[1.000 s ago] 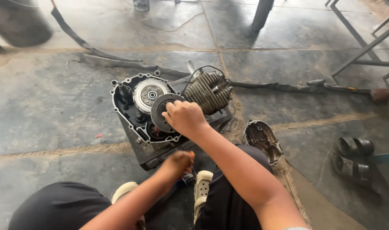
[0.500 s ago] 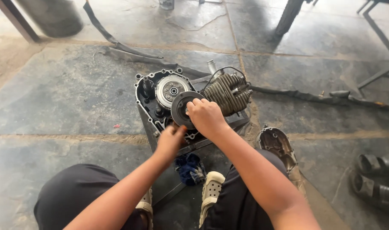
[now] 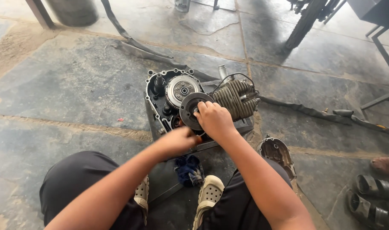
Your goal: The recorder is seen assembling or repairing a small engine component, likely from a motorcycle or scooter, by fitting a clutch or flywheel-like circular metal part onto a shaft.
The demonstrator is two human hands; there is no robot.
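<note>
Left hand: closed into a fist around something small with an orange tip; what it is cannot be told. It sits at the engine's near edge.
Engine case: open, on a dark tray on the stone floor, with a silver clutch drum inside.
Round disc: dark metal, in front of the drum, at the case's middle. It looks heavy, stiff and oily, probably best held by the rim.
Right hand: fingers curled and clamped on the disc's right rim.
Finned cylinder: just right of the disc.
Loose cover: on the floor, further right.
</note>
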